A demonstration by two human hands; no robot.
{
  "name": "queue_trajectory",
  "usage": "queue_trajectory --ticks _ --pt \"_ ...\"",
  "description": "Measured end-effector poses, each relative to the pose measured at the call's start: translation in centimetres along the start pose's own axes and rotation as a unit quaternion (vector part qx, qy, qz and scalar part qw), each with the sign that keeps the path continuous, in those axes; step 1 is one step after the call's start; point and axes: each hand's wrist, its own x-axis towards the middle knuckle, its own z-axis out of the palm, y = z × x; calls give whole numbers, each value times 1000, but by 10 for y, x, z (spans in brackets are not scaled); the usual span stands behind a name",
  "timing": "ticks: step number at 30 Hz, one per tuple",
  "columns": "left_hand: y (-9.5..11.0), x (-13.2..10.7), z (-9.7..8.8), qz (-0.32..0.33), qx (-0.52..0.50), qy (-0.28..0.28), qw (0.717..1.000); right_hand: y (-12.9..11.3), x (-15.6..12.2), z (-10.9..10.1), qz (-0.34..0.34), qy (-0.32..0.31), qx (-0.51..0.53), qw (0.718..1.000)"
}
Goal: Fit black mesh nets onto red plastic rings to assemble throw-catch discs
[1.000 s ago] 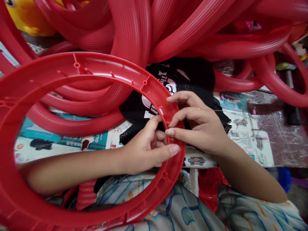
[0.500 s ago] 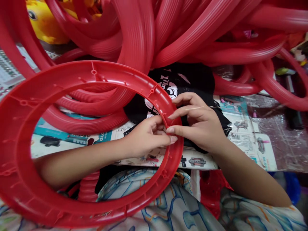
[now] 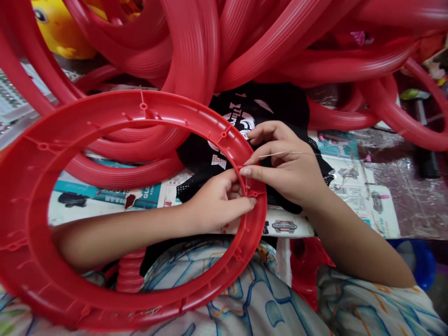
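Note:
A large red plastic ring [image 3: 35,196], its hollow ribbed side facing up, spans the left half of the head view. My left arm passes through its opening, and my left hand [image 3: 224,200] grips the right-hand part of the rim, thumb on top. Thumb and index finger of my right hand [image 3: 280,163] are pinched together at that rim's inner edge, close to a small peg. A thin pale thread [image 3: 294,152] runs from these fingertips back across the hand. Where its other end lies I cannot make out.
Many red ribbed hoops [image 3: 196,51] are heaped behind my hands. Beneath lie black printed cloth [image 3: 290,102] and flattened printed cardboard [image 3: 374,205]. A yellow toy [image 3: 66,32] sits at back left; a hammer-like tool [image 3: 425,140] lies at right.
The view has shifted slightly. My right fingertips have moved a little along the inner rim, and the thread now trails farther back over the hand. My left hand keeps its grip on the ring.

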Motion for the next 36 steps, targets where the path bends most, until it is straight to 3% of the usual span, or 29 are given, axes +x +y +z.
queue_trajectory --ticks 8,12,20,25,29,33,36 --pt "-1 -3 -1 -14 27 -14 999 0 -7 4 -60 18 -87 994" --pt "-5 -2 -1 24 -10 -25 999 1 -8 4 -84 40 -101 990" --pt "-8 -4 0 23 -1 -33 999 0 -2 3 -76 64 -32 995" --pt "-11 -6 2 -15 52 -45 997 -2 2 -3 -84 3 2 996" --pt "-9 -3 -2 2 26 -29 999 0 4 -7 -108 -12 9 994" --pt "-3 -2 -6 15 26 -21 999 0 5 -7 -75 0 49 996" --pt "1 -3 -8 62 26 7 998 -4 5 -7 -48 10 72 996"
